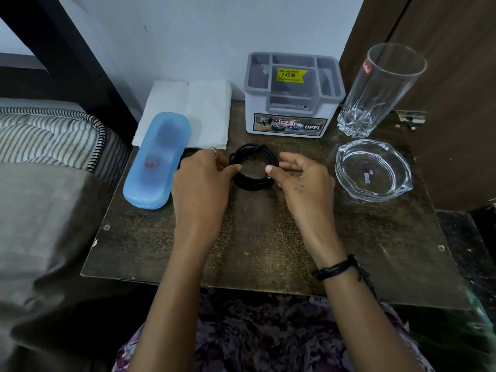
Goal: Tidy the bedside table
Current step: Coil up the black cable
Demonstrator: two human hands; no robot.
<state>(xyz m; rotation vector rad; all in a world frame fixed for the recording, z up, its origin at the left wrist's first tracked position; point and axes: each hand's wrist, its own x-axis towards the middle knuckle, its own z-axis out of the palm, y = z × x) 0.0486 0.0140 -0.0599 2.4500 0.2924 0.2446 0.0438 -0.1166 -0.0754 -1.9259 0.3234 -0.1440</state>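
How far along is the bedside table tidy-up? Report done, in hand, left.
Done: tissues, blue case, organizer, glass and ashtray sit along the table's edges. In hand: both hands, left and right, flank the coiled black cable. Left: stowing the cable.
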